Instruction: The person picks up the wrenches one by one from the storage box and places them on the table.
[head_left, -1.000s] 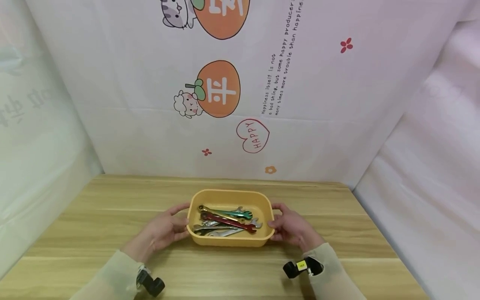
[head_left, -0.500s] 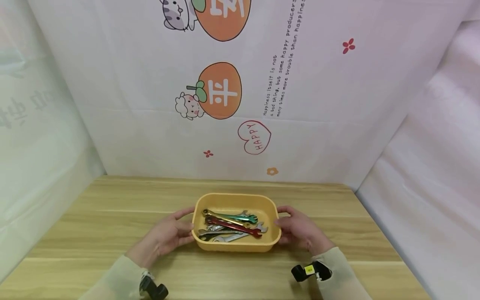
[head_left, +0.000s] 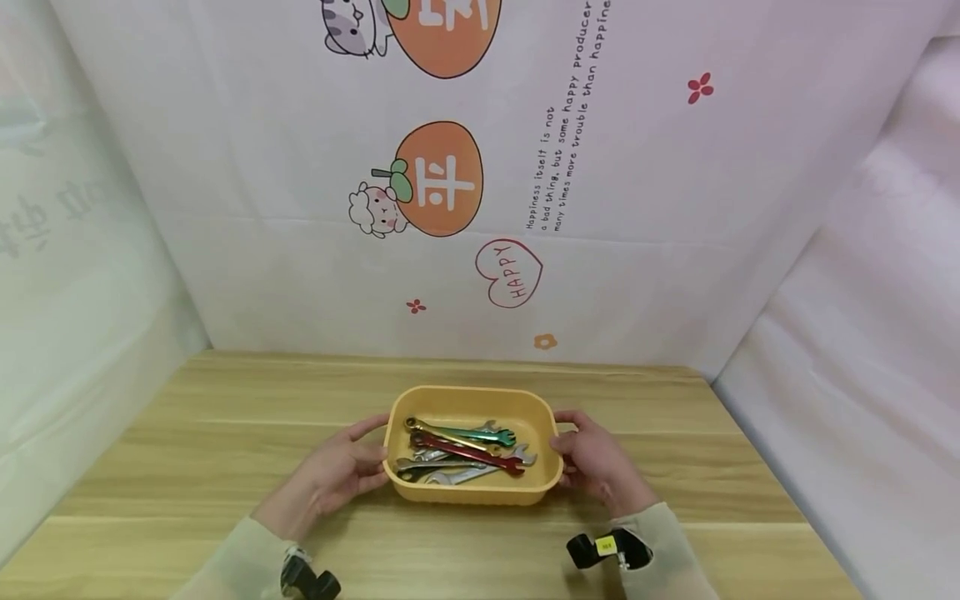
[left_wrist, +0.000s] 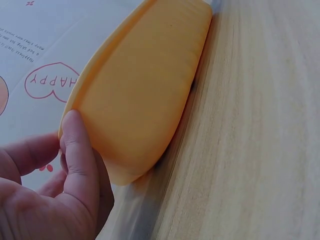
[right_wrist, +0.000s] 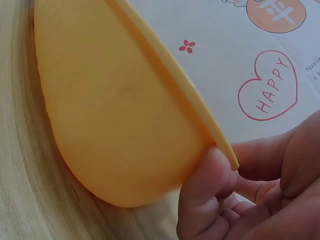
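Observation:
A yellow plastic bin (head_left: 474,495) sits in the middle of the wooden table, its long side facing me. Inside lie several wrenches, among them a red wrench (head_left: 468,452), a green wrench (head_left: 491,435) and a gold wrench (head_left: 442,432), with silver ones partly covered beneath. My left hand (head_left: 341,469) holds the bin's left end, fingertips against the outer wall (left_wrist: 135,100) under the rim in the left wrist view. At the right end my right hand (head_left: 596,462) grips the rim (right_wrist: 200,112); in the right wrist view its fingers curl beneath that edge.
The wooden tabletop (head_left: 187,442) stretches around the bin on all sides. A white printed cloth (head_left: 315,275) hangs behind it, and white cloth walls (head_left: 832,333) flank the table. Black wrist cameras (head_left: 307,575) are strapped over both sleeves.
Over the first half second the bin shifted slightly to the right and nearer to me, with both hands on it. Since then it has stayed put; my right wrist has moved a little left.

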